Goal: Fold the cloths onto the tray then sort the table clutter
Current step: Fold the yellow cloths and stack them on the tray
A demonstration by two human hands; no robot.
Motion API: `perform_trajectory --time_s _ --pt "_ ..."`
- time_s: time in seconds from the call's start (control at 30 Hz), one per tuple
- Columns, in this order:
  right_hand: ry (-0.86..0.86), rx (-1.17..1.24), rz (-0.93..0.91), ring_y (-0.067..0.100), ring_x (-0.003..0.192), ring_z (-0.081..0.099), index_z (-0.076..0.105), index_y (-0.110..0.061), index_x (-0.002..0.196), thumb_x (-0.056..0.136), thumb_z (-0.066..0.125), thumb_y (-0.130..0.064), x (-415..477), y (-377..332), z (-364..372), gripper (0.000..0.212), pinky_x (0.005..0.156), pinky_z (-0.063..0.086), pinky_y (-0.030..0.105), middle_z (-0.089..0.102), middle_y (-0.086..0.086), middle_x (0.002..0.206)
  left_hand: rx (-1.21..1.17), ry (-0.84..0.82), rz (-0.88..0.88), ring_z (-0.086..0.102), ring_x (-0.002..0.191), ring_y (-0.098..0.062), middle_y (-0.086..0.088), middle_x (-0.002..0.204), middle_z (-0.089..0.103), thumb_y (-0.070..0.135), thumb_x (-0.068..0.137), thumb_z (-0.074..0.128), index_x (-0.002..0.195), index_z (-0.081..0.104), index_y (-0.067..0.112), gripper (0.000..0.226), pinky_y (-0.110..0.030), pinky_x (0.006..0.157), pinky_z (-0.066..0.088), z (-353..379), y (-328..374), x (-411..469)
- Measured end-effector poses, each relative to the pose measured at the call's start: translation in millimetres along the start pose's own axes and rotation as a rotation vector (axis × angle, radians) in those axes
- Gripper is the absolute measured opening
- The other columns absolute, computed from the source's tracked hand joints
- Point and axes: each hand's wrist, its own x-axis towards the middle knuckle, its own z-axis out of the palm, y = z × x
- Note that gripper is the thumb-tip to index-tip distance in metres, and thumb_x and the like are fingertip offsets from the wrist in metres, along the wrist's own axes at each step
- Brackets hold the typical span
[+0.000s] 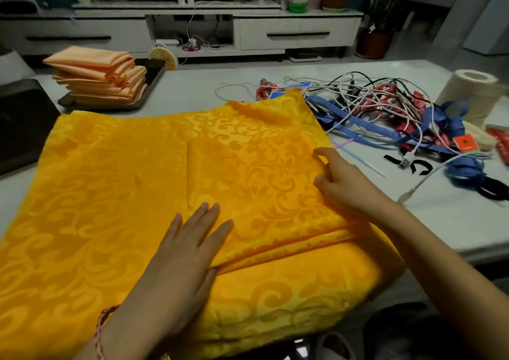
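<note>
Yellow cloth drapes the near counter — left grip at 6 o'clock lies flat, released; right grip at 3 o'clock on the fold's edge, hold unclear. Slick layers could slip askew if pressure lifts — tray at 11 o'clock.

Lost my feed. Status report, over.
Left hand flat on yellow cloth, right hand gripping its folded edge. Tray holds orange stack. Cable clutter unsorted beside cloth.
</note>
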Motion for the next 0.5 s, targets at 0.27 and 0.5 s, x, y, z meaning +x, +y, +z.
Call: perform_trajectory --time_s 0.27,0.5 --pt "0.029 -0.089 -0.062 0.025 0.091 0.054 0.024 -0.019 0.143 0.097 0.041 -0.008 -9 7 2 0.051 0.069 0.036 0.031 0.055 0.019 0.120 -0.189 -0.002 0.035 0.020 0.139 -0.019 -0.007 0.150 0.032 0.030 0.083 0.037 0.140 0.033 0.024 0.058 -0.036 0.107 0.016 3 -4 -8" --pt "-0.027 -0.412 0.021 0.031 0.115 0.039 0.021 -0.014 0.145 0.098 0.042 -0.023 -5 17 -1 0.053 0.093 0.033 0.037 0.039 0.019 0.127 -0.432 -0.127 -0.086 -0.002 0.136 0.016 0.031 0.147 0.014 0.085 0.069 0.012 0.125 0.031 0.061 0.063 -0.027 0.117 -0.007 -10 -2 1"
